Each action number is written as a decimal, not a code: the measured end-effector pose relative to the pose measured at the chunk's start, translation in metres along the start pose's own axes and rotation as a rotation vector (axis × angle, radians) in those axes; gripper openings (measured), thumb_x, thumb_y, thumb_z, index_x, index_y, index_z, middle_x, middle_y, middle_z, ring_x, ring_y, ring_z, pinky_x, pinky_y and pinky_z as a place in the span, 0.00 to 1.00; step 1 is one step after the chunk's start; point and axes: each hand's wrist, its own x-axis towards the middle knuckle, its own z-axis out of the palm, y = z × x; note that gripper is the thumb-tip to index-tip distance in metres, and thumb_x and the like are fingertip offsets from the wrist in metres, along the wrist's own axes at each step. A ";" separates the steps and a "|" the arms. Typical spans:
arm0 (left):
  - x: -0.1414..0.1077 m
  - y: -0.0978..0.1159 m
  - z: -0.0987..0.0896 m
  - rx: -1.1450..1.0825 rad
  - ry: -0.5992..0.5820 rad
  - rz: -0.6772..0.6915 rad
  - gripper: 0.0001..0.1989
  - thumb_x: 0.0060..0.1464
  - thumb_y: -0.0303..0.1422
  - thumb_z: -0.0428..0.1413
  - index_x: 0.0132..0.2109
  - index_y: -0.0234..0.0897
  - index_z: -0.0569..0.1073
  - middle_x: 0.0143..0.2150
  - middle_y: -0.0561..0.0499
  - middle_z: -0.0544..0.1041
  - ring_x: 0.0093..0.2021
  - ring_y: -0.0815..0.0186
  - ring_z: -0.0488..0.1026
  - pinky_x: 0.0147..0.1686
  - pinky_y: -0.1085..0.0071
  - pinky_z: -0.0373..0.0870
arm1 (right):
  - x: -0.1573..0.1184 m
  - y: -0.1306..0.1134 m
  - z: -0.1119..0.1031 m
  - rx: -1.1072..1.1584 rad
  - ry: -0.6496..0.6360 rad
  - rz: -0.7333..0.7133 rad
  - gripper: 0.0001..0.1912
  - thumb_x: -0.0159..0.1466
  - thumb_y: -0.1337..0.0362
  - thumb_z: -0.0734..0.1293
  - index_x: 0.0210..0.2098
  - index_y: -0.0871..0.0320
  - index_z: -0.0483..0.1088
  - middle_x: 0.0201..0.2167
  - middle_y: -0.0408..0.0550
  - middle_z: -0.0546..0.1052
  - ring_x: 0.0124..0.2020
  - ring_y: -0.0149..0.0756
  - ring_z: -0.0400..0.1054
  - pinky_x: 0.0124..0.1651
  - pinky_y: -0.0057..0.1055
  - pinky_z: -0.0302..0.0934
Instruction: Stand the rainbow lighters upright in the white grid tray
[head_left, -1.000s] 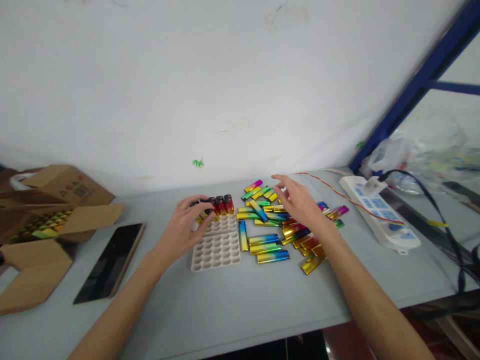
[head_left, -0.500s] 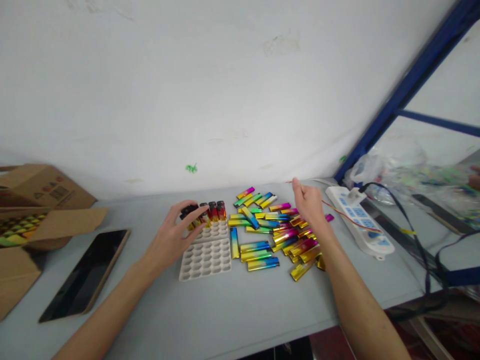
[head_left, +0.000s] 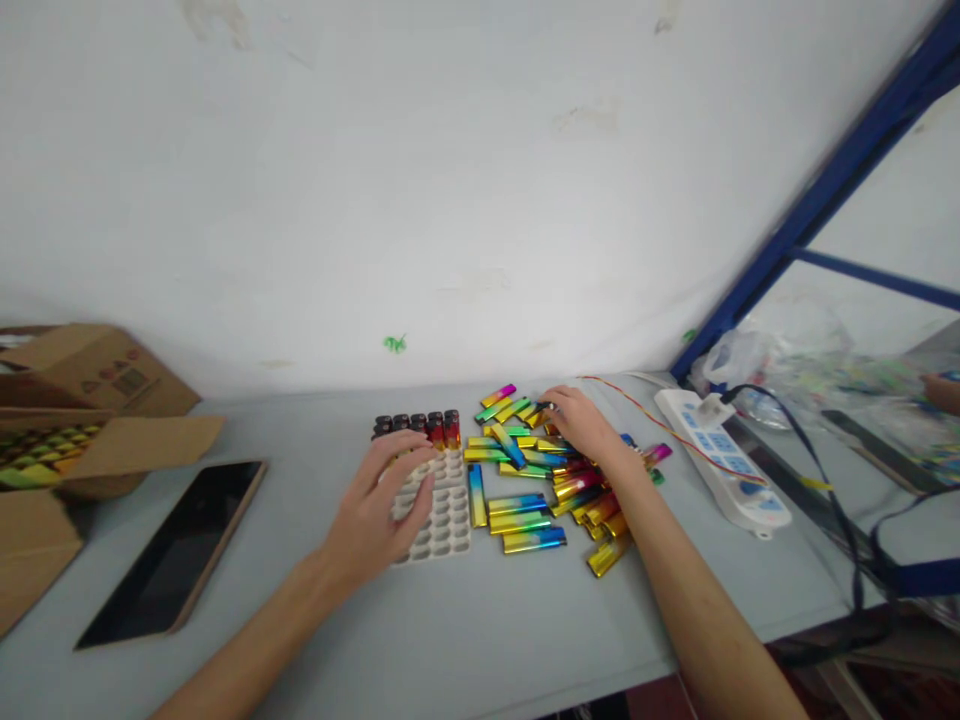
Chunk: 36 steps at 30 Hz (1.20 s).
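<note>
A pale tray (head_left: 450, 520) with rows of round-edged hollows lies on the grey table. Several dark-topped red lighters (head_left: 451, 428) stand upright in its back rows. My left hand (head_left: 386, 500) hovers over the tray's left part, fingers apart and curved, with nothing seen in it. To the right of the tray, shiny multicoloured lighters (head_left: 517, 505) lie in a loose pile. My right hand (head_left: 577, 420) is at the back of this pile, fingertips closed on a lighter with a dark end (head_left: 541, 406).
At the left are an open cardboard box (head_left: 112, 385) holding more lighters and a black phone (head_left: 172, 555). A white power strip (head_left: 720, 460) with cables lies at the right, near a blue frame (head_left: 795, 210). Another person's hand (head_left: 941, 392) shows at the far right edge.
My right hand has come down leftward onto the back of the pile. My left hand has shifted right and nearer, off the standing lighters. The view has shifted slightly.
</note>
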 end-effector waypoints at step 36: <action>-0.006 0.006 0.010 -0.107 -0.139 -0.055 0.08 0.64 0.22 0.55 0.47 0.38 0.73 0.39 0.48 0.80 0.42 0.64 0.78 0.47 0.68 0.76 | -0.007 0.018 -0.017 0.136 -0.120 0.012 0.09 0.68 0.59 0.71 0.41 0.59 0.79 0.39 0.52 0.80 0.40 0.41 0.74 0.47 0.36 0.67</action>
